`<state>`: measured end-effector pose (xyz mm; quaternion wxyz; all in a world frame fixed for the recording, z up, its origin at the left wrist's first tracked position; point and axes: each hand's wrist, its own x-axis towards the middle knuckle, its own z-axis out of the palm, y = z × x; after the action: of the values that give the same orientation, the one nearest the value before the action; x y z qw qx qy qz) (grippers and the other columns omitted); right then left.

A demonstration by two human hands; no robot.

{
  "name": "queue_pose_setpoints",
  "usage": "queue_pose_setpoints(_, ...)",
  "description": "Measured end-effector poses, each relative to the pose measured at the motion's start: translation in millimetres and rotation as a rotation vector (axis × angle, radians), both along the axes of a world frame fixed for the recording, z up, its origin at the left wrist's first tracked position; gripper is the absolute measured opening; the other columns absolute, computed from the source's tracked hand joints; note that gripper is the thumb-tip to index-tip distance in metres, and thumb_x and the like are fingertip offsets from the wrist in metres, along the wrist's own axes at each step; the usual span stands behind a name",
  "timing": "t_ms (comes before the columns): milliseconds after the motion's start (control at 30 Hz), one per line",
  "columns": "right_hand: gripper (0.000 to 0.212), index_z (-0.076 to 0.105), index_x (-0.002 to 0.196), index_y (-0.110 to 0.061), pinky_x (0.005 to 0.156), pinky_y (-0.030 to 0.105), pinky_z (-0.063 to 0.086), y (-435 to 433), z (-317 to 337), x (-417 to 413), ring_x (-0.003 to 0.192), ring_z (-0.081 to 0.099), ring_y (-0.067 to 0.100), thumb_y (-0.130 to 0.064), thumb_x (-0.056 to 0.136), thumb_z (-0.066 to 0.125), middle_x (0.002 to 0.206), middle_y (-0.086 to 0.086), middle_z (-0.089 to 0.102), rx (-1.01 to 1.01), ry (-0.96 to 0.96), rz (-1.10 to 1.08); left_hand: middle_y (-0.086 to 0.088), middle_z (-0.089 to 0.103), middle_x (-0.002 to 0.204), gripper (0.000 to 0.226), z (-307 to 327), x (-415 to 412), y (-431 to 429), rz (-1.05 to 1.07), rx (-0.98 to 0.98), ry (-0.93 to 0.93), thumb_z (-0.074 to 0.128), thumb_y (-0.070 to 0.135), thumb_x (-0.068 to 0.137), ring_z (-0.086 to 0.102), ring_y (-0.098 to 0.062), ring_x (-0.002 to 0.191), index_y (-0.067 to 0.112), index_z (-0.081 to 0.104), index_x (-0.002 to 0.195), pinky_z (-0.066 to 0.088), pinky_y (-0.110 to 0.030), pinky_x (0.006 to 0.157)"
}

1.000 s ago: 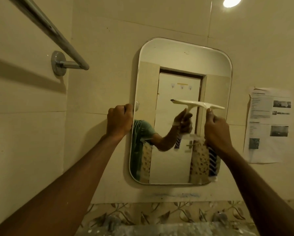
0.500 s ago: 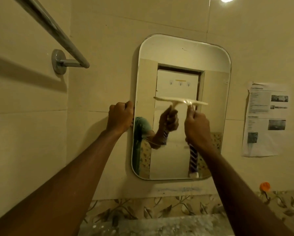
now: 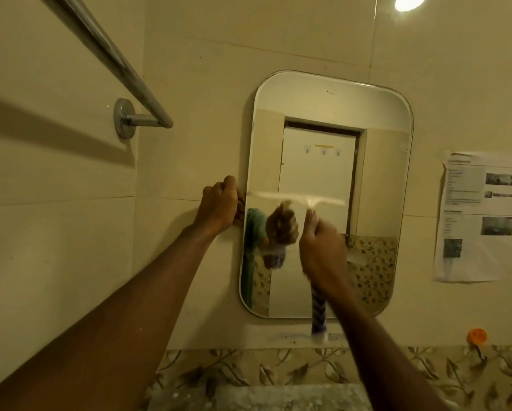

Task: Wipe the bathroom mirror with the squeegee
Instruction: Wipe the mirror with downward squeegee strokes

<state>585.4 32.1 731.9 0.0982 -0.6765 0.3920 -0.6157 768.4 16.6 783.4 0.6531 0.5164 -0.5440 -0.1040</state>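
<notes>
We see the squeegee [image 3: 296,198] with its pale blade level across the middle of the mirror [image 3: 379,179], nearer the left edge. The right hand [image 3: 323,247] is wrapped round the handle below the blade, placed, we judge, to press and draw it downward. The left hand [image 3: 219,204] curls over the mirror's left rim, apparently steadying the panel against that push. Blur hides blade contact.

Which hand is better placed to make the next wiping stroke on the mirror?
Right. The right hand grips the squeegee by its handle, with the blade lying level across the middle of the mirror. The left hand grips the mirror's left edge and holds no tool, so it suits steadying instead.
</notes>
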Motion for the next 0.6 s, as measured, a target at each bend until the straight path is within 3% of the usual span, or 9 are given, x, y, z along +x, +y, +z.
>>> queue_pose_setpoints(133, 0.042, 0.052, 0.074, -0.023, 0.045, 0.019, 0.045, -14, 38, 6, 0.051, 0.058, 0.010, -0.041, 0.103, 0.028, 0.067, 0.001, 0.060, -0.029, 0.054, 0.003, -0.026, 0.067, 0.081, 0.064, 6, 0, 2, -0.129, 0.047, 0.061, 0.019, 0.038, 0.097, 0.064, -0.033, 0.067, -0.007, 0.065, 0.093, 0.058, -0.043, 0.069)
queue_pose_setpoints(233, 0.039, 0.058, 0.081, -0.021, 0.039, 0.011, 0.038, -12, -22, 9, 0.046, 0.054, 0.003, -0.042, 0.101, 0.033, 0.065, -0.003, 0.062, 0.047, 0.101, 0.003, -0.023, 0.066, 0.078, 0.064, 9, 1, 2, -0.150, 0.062, 0.065, 0.018, 0.036, 0.098, 0.063, -0.032, 0.065, -0.009, 0.064, 0.093, 0.056, -0.036, 0.064)
queue_pose_setpoints(400, 0.041, 0.058, 0.080, -0.023, 0.047, 0.015, 0.037, 3, -114, 5, 0.049, 0.050, 0.004, -0.043, 0.100, 0.030, 0.060, -0.005, 0.055, 0.263, 0.232, -0.068, -0.024, 0.066, 0.076, 0.059, 7, -3, 3, -0.109, 0.052, 0.043, 0.022, 0.034, 0.097, 0.063, -0.032, 0.062, -0.009, 0.063, 0.091, 0.058, -0.040, 0.066)
queue_pose_setpoints(533, 0.040, 0.054, 0.071, -0.023, 0.041, 0.013, 0.036, 0, -65, -20, 0.041, 0.046, 0.001, -0.037, 0.102, 0.034, 0.056, -0.006, 0.050, 0.147, 0.145, 0.013, -0.024, 0.069, 0.081, 0.054, -3, -4, -2, -0.013, -0.004, -0.006, 0.030, 0.035, 0.097, 0.068, -0.037, 0.071, -0.005, 0.064, 0.088, 0.061, -0.044, 0.069)
queue_pose_setpoints(600, 0.043, 0.052, 0.068, -0.022, 0.043, 0.024, 0.044, -14, -19, -35, 0.043, 0.048, 0.004, -0.038, 0.103, 0.033, 0.056, -0.005, 0.051, 0.030, 0.053, -0.007, -0.023, 0.069, 0.079, 0.051, -11, -7, -4, 0.076, -0.039, -0.061, 0.034, 0.037, 0.097, 0.069, -0.034, 0.070, -0.001, 0.066, 0.084, 0.061, -0.046, 0.068)
